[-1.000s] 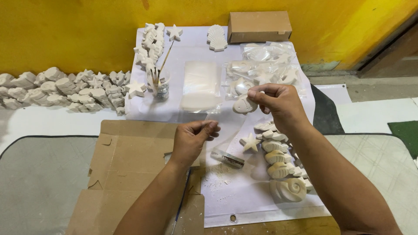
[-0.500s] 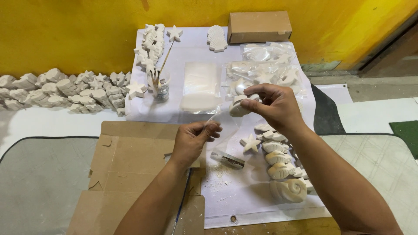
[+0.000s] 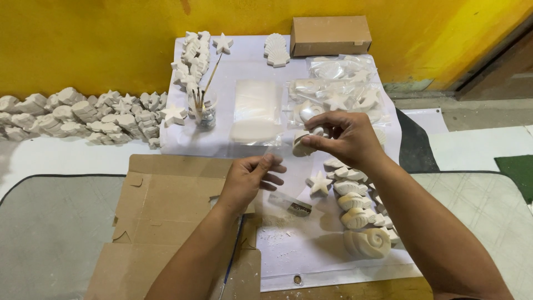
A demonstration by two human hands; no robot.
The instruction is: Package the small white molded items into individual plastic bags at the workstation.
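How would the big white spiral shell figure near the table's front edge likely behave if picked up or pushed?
The spiral shell figure looks like stiff, matte plaster, so probably brittle and not slippery. White crumbs nearby suggest chipping. It lies on a broad side, so it would likely slide, not roll.
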